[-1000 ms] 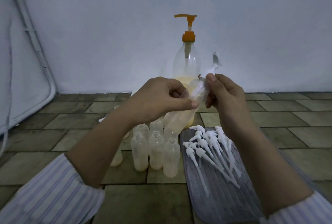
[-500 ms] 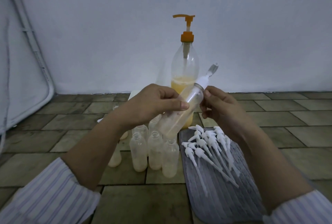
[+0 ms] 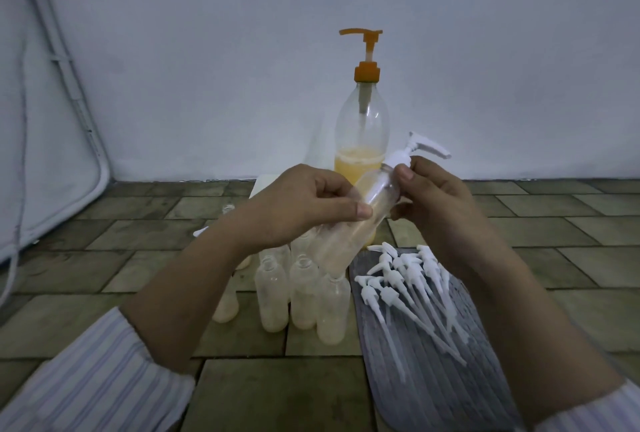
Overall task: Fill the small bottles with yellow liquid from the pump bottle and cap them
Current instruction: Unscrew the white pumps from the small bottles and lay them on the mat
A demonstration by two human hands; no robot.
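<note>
Head view: compared with 0.5 s ago, the white pump cap (image 3: pixel 403 158) is now sitting seated on the neck of the small bottle (image 3: pixel 349 223), its spout swung round to point right rather than up and away, and the right hand (image 3: pixel 433 203) is sitting higher on the collar. The left hand (image 3: pixel 304 206) is gripping the tilted bottle around its middle, thumb lying across the front, just as before. The right hand is pinching the cap's collar between thumb and fingertips, so both hands are clamped on the same bottle, held in the air above the floor. The bottle's base is hanging just above the cluster of uncapped small bottles (image 3: pixel 301 293) standing on the tiled floor (image 3: pixel 277 397). Behind the hands, the pump bottle (image 3: pixel 362 133) with its orange head is standing upright against the wall, yellow liquid in its lower part. To the right, loose pump caps (image 3: pixel 408 286) are lying heaped on a grey mat (image 3: pixel 443 390).
</note>
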